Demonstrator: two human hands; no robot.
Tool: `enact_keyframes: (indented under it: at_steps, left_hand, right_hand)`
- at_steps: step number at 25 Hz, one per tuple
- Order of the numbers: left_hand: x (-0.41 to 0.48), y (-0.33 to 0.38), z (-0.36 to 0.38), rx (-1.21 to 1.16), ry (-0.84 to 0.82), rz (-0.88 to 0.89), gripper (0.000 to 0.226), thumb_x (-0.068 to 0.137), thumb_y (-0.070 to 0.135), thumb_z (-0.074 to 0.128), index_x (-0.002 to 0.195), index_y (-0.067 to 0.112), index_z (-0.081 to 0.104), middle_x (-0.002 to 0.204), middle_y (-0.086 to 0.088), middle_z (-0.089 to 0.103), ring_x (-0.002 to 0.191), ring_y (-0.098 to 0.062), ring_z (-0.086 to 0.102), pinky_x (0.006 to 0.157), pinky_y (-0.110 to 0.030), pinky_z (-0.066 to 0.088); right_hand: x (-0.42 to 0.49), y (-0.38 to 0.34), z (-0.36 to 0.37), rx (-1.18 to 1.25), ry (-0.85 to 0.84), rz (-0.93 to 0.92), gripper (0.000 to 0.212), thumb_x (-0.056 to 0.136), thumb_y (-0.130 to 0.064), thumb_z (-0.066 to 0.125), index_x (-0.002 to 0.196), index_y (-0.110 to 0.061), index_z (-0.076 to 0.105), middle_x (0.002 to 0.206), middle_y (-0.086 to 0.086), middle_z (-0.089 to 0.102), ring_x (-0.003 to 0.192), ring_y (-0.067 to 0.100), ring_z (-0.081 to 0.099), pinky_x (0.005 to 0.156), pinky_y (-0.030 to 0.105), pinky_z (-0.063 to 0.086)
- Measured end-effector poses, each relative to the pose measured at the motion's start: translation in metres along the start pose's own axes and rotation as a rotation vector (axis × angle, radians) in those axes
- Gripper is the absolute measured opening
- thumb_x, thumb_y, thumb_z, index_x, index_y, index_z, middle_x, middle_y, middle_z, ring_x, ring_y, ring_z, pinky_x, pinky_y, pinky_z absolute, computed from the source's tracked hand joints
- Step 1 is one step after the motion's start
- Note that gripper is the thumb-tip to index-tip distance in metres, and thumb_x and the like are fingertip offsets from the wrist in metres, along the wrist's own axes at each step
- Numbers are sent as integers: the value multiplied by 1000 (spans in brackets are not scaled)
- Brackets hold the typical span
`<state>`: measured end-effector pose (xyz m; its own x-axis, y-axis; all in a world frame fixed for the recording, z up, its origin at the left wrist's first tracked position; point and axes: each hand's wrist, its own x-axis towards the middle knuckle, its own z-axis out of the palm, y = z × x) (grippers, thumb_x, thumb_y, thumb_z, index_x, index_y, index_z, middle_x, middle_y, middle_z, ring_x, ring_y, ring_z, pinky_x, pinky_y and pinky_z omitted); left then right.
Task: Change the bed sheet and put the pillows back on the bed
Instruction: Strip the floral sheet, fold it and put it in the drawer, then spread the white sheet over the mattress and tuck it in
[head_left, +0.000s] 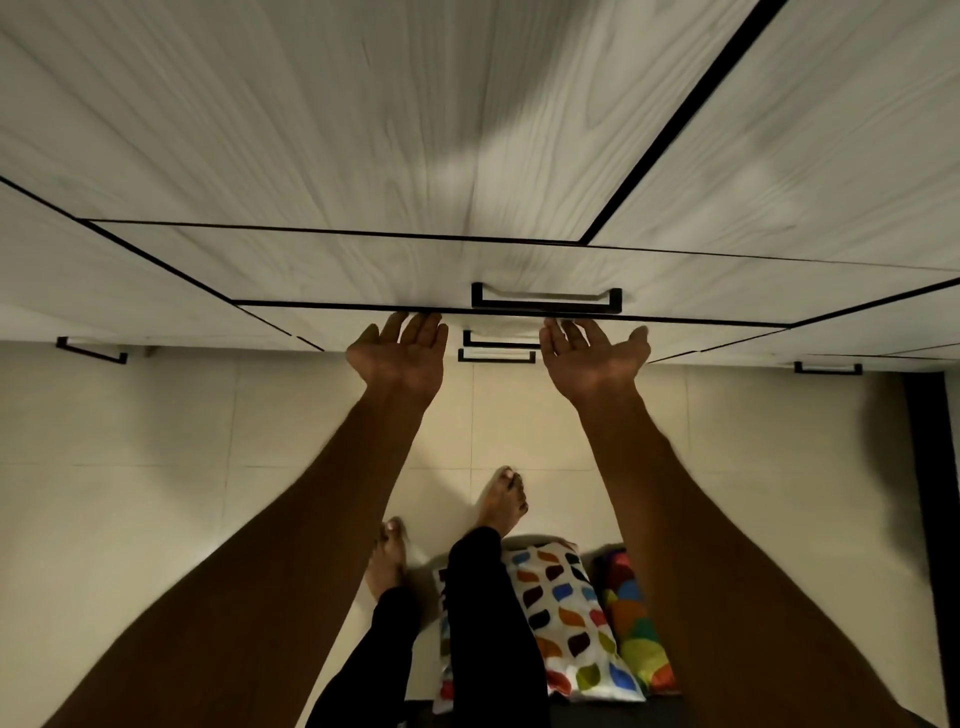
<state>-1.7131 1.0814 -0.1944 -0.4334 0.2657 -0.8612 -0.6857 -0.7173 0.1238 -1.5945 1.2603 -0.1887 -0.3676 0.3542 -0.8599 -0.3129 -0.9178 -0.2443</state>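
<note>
Woodgrain drawer (363, 270): L grip (400, 358), R grip (592, 358) palms up under edge

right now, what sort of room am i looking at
Probably a bedroom, seen from in front of a white wood-grain built-in wardrobe with black bar handles. A white pillow with coloured leaf shapes and a second multicoloured pillow lie on the cream tiled floor.
</note>
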Motion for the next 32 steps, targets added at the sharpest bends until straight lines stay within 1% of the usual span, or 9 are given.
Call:
enact_keyframes:
  at_steps: [7, 12, 14, 16, 17, 19, 21, 25, 32]
  left_hand:
    - [-5, 0, -12, 148, -54, -32, 59, 110, 42, 27, 153, 5, 45, 153, -19, 52, 144, -37, 47, 123, -51, 32]
    - [-49, -4, -19, 296, -67, -98, 63, 107, 52, 37, 141, 3, 54, 138, -22, 63, 128, -40, 61, 116, -51, 42]
    - [-72, -10, -19, 518, -57, -126, 59, 108, 51, 36, 138, 5, 57, 133, -19, 68, 121, -38, 66, 110, -50, 48]
    - [-105, -15, -12, 987, -49, -108, 50, 108, 45, 45, 136, 7, 61, 127, -13, 70, 113, -33, 68, 98, -43, 53]
    - [-117, -18, -10, 1267, -64, -45, 44, 106, 40, 52, 132, 7, 64, 123, -12, 71, 110, -32, 67, 91, -39, 53]
    - [-143, -21, -2, 1821, -150, 182, 37, 102, 37, 57, 123, 9, 70, 120, -11, 71, 112, -32, 66, 94, -39, 54]
    - [-169, -20, 7, 2231, -302, 432, 40, 96, 45, 54, 114, 15, 72, 119, -9, 73, 114, -31, 67, 100, -42, 53]
    - [-203, -25, 32, 2580, -535, 685, 43, 100, 48, 54, 124, 16, 68, 128, -11, 65, 122, -33, 61, 101, -47, 47]
    - [-236, -36, 55, 2708, -1017, 690, 42, 98, 38, 60, 134, 17, 62, 140, -10, 60, 130, -33, 56, 108, -49, 45]
  right_hand:
    - [-1, -1, -18, -58, -102, 16, 81, 103, -69, 25, 146, -6, 52, 148, 19, 56, 135, 39, 55, 117, 51, 40]
    - [-53, 5, -26, -53, -93, 18, 72, 104, -65, 30, 135, -7, 59, 135, 22, 66, 127, 42, 62, 112, 49, 46]
    - [-80, 11, -28, -256, -90, -23, 59, 105, -59, 39, 126, -10, 63, 124, 16, 72, 113, 37, 68, 97, 42, 53]
    - [-114, 14, -31, -636, -49, -133, 42, 101, -46, 55, 120, -10, 67, 108, 9, 73, 92, 27, 66, 77, 34, 51]
    - [-125, 16, -31, -912, -21, -236, 39, 99, -40, 58, 120, -10, 70, 108, 8, 73, 92, 26, 66, 78, 34, 51]
    - [-156, 9, -30, -1507, 33, -413, 36, 102, -38, 52, 125, -16, 71, 123, 5, 72, 113, 26, 65, 100, 38, 50]
    - [-191, -4, -26, -1811, 25, -482, 39, 104, -44, 49, 132, -23, 66, 136, 2, 67, 126, 25, 60, 109, 40, 46]
    - [-250, -40, -23, -2054, 79, -676, 47, 104, -45, 49, 142, -19, 58, 140, 12, 62, 130, 35, 54, 107, 45, 43]
    - [-327, -17, -44, -2001, 402, -706, 51, 105, -46, 47, 147, -17, 52, 146, 14, 56, 131, 36, 52, 105, 47, 41]
